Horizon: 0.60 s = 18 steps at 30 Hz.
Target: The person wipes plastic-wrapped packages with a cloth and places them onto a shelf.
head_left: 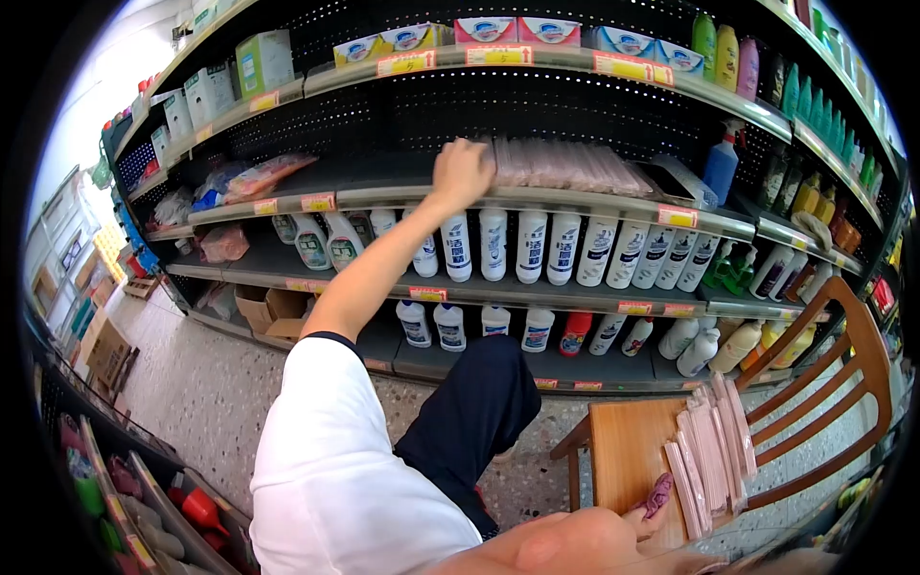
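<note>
My left hand (464, 173) is stretched out to the middle shelf, its fingers curled at the left end of a row of pink plastic-wrapped packets (565, 165). It grips the end packet there, though its fingertips are partly hidden. Low at the right, my right hand (648, 523) is closed on a crumpled purple cloth (656, 495). Beside it, more long pink packets (710, 450) lie stacked on the seat of a wooden chair (618, 436).
White bottles (493, 245) line the shelf below. A blue spray bottle (721, 168) stands right of the packets, and bagged goods (259, 178) lie to the left. Boxed soap (489, 31) fills the shelf above. An open carton (273, 311) sits low at left.
</note>
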Motion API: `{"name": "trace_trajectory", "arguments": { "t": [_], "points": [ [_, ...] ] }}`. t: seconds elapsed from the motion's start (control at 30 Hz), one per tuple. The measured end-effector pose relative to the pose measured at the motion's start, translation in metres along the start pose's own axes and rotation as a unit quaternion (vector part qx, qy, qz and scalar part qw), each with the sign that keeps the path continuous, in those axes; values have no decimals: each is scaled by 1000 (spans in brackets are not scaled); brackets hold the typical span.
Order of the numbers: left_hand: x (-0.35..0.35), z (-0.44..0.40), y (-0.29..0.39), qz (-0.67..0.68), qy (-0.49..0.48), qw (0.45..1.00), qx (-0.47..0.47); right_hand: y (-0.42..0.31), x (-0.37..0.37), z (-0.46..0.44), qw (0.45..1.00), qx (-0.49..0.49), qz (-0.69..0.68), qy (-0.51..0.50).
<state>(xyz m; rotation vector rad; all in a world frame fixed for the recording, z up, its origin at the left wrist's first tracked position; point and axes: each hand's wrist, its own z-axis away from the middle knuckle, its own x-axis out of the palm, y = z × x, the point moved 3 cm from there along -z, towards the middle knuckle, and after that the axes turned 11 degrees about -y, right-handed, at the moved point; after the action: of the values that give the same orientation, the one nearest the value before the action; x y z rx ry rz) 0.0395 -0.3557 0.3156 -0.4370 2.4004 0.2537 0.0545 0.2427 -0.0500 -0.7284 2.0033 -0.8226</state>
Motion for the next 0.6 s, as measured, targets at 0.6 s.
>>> {"name": "trace_trajectory", "arguments": {
  "t": [0.6],
  "points": [
    [69, 275, 307, 586, -251, 719, 276, -61, -29, -27, 829, 235, -456, -224]
  ]
}}
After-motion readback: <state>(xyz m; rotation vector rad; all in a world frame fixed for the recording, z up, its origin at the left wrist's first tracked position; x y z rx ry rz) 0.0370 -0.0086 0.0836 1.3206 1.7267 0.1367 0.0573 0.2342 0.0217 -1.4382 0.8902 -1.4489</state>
